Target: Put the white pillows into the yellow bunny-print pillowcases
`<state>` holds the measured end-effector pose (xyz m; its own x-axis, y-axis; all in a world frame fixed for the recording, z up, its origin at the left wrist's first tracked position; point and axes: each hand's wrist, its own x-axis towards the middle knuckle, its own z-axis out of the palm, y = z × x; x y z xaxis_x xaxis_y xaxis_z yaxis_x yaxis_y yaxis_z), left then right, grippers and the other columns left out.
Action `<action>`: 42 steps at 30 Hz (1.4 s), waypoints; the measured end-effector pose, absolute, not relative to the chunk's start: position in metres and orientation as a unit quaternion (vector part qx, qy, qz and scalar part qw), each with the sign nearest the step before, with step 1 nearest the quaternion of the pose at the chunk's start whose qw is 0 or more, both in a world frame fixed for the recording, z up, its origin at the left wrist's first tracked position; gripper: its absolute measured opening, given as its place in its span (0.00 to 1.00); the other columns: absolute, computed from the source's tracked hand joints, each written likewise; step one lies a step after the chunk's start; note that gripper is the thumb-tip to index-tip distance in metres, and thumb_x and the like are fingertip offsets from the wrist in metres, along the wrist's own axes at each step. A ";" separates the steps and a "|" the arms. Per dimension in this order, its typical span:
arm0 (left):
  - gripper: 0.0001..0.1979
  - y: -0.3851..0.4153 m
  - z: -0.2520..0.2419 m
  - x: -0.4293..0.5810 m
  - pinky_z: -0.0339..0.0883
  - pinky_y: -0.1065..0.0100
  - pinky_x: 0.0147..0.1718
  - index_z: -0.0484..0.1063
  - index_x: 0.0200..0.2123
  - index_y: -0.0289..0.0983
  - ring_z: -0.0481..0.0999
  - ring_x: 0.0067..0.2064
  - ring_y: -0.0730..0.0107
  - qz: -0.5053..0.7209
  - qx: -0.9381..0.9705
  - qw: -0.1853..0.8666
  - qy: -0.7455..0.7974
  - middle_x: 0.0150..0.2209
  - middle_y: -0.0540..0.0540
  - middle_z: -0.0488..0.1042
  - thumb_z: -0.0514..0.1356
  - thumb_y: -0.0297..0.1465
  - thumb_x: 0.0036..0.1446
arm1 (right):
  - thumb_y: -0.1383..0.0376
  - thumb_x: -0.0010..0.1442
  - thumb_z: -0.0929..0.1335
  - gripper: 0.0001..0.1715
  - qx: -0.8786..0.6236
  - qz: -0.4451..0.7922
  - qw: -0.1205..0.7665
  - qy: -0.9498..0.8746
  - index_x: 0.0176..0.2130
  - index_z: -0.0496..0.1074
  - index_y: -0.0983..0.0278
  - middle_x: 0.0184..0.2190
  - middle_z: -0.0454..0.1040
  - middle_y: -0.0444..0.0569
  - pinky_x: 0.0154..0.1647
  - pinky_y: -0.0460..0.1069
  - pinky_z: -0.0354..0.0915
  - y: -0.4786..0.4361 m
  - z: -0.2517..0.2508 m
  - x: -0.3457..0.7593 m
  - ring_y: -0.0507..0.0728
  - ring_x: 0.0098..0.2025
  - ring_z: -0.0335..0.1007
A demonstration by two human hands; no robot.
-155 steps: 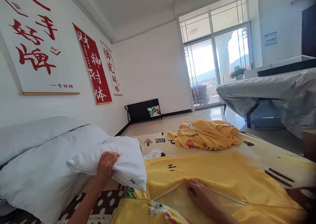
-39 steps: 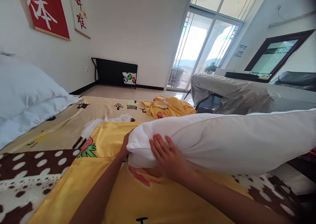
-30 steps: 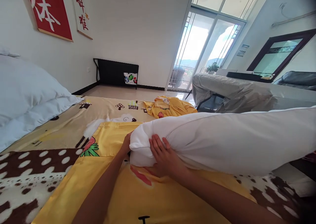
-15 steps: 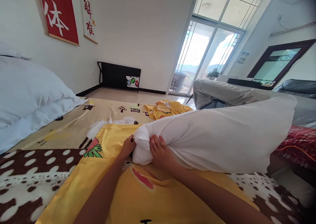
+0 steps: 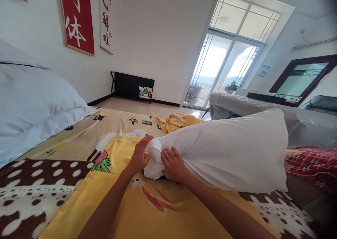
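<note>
A white pillow (image 5: 223, 147) lies slantwise across the bed, its near-left end bunched into a thick fold. My right hand (image 5: 173, 165) is closed around that gathered end, fingers sunk into the fabric. Just left of the bunch is my left hand (image 5: 140, 155), fingers stretched out and thumb apart, close against the pillow's tip; whether it touches is hard to tell. Beneath both hands spreads a yellow pillowcase (image 5: 126, 207) with a cartoon face and a strawberry print. Part of it is hidden under the pillow and my forearms.
White pillows (image 5: 39, 105) are piled at the left. Another crumpled yellow cloth (image 5: 179, 121) lies at the bed's far edge. A patterned beige and brown blanket (image 5: 42, 176) covers the bed. A plastic-wrapped sofa (image 5: 237, 104) and a red checked cloth (image 5: 313, 165) are at the right.
My left hand has loosened from the pillow's tip, its fingers now spread. The pillow's far end has swung lower and nearer. The right hand keeps its grip; the view has shifted slightly.
</note>
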<state>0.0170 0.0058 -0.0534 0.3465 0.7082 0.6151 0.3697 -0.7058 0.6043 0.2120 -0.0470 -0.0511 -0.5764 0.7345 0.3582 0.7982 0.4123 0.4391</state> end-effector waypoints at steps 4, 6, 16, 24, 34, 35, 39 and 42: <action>0.29 -0.010 -0.036 0.023 0.56 0.56 0.56 0.62 0.54 0.37 0.63 0.59 0.57 0.337 0.871 0.145 0.327 0.54 0.40 0.67 0.54 0.24 0.45 | 0.62 0.48 0.68 0.25 -0.459 -0.274 0.057 -0.843 0.46 0.66 0.67 0.45 0.69 0.57 0.62 0.60 0.43 -0.044 -0.049 0.214 0.64 0.52 0.58; 0.25 -0.013 -0.035 0.025 0.59 0.56 0.52 0.64 0.51 0.37 0.67 0.55 0.57 0.282 0.883 0.131 0.350 0.51 0.40 0.69 0.56 0.27 0.46 | 0.62 0.48 0.69 0.26 -0.460 -0.262 0.054 -0.847 0.47 0.65 0.67 0.45 0.69 0.57 0.62 0.61 0.42 -0.042 -0.046 0.214 0.64 0.52 0.58; 0.37 -0.025 -0.065 0.049 0.52 0.43 0.56 0.52 0.61 0.31 0.53 0.64 0.47 0.142 0.893 -0.095 0.415 0.62 0.28 0.56 0.58 0.25 0.46 | 0.57 0.46 0.69 0.25 -0.457 -0.223 0.008 -0.861 0.43 0.66 0.67 0.43 0.68 0.55 0.61 0.61 0.41 -0.021 -0.024 0.223 0.62 0.47 0.59; 0.22 -0.007 -0.075 0.048 0.55 0.50 0.53 0.63 0.52 0.33 0.63 0.58 0.53 0.221 0.889 -0.038 0.400 0.55 0.33 0.66 0.54 0.24 0.51 | 0.58 0.48 0.67 0.27 -0.434 -0.235 0.003 -0.870 0.45 0.68 0.69 0.44 0.69 0.58 0.61 0.61 0.43 -0.023 -0.022 0.223 0.64 0.49 0.59; 0.23 0.001 -0.064 0.038 0.54 0.54 0.52 0.66 0.50 0.37 0.69 0.52 0.57 0.245 0.884 0.042 0.395 0.53 0.38 0.70 0.55 0.24 0.47 | 0.45 0.51 0.66 0.51 -0.418 -0.258 0.048 -0.870 0.61 0.55 0.77 0.61 0.57 0.66 0.65 0.66 0.36 -0.041 -0.037 0.232 0.67 0.66 0.44; 0.24 0.002 -0.064 0.036 0.54 0.54 0.52 0.66 0.50 0.37 0.69 0.52 0.58 0.248 0.885 0.048 0.392 0.53 0.38 0.70 0.54 0.23 0.46 | 0.46 0.51 0.67 0.51 -0.421 -0.260 0.044 -0.868 0.61 0.55 0.77 0.61 0.57 0.66 0.64 0.66 0.36 -0.040 -0.039 0.232 0.67 0.66 0.44; 0.25 0.005 -0.063 0.032 0.54 0.54 0.52 0.66 0.51 0.38 0.69 0.53 0.58 0.257 0.884 0.073 0.383 0.54 0.40 0.71 0.54 0.24 0.46 | 0.52 0.52 0.67 0.43 -0.435 -0.255 0.040 -0.863 0.59 0.59 0.75 0.57 0.63 0.66 0.64 0.67 0.38 -0.034 -0.041 0.227 0.67 0.63 0.51; 0.25 0.008 -0.064 0.029 0.53 0.54 0.52 0.66 0.52 0.38 0.69 0.54 0.58 0.262 0.886 0.083 0.374 0.55 0.40 0.70 0.53 0.24 0.48 | 0.53 0.52 0.67 0.41 -0.445 -0.252 0.045 -0.858 0.58 0.62 0.75 0.55 0.65 0.66 0.64 0.67 0.39 -0.031 -0.043 0.221 0.67 0.61 0.53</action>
<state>0.0290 0.0077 -0.0641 0.5824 0.7062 0.4027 0.6188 -0.7063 0.3438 0.2214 -0.0305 -0.0425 -0.6007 0.7402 0.3021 0.7859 0.4775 0.3928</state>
